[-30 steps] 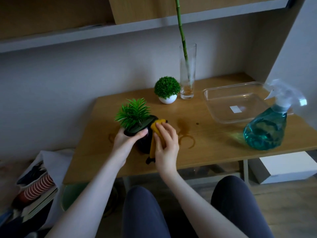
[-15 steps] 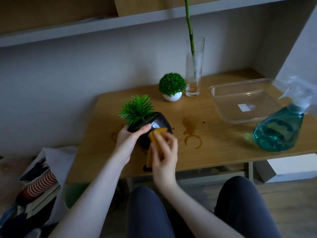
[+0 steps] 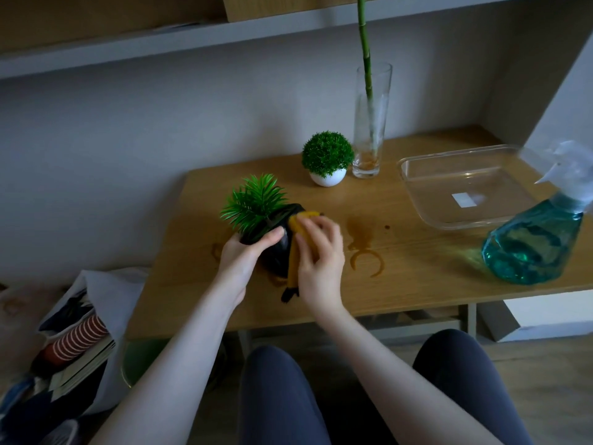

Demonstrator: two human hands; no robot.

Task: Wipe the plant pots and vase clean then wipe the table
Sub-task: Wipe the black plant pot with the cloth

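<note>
While the left hand (image 3: 239, 256) grips the black pot (image 3: 279, 255) by its rim, thumb curled over the near edge, the pot tilts to the left above the near-left part of the wooden surface (image 3: 417, 264). Spiky green leaves (image 3: 253, 203) fan out of its mouth toward the far left. The right hand (image 3: 319, 252) presses a yellow cloth (image 3: 296, 232) against the right side of the pot, fingers curled over the fabric; a strip of the cloth hangs down between the two hands, ending in a dark tip (image 3: 288, 295) near the front edge of the surface.

Just right of the hands, brown ring-shaped stains (image 3: 365, 252) mark the wood, and a fainter stain (image 3: 216, 252) shows to the left of the left hand. At the far side, near the wall, a small white pot (image 3: 327, 178) with a round green ball of foliage stands just beside a tall glass vase (image 3: 370, 123); the vase holds a green stem (image 3: 365, 49) that rises out of the top of the view, and a brownish residue lies in its base. To the right, a clear shallow tray (image 3: 417, 194) sits on the surface with a white label on its bottom. A teal spray bottle (image 3: 532, 245) stands at the near-right, its pale trigger head overlapping the tray's corner in the view.

On the floor at the left, a white bag (image 3: 106, 284) holds books and a striped red item. The person's knees in dark trousers show at the bottom.
</note>
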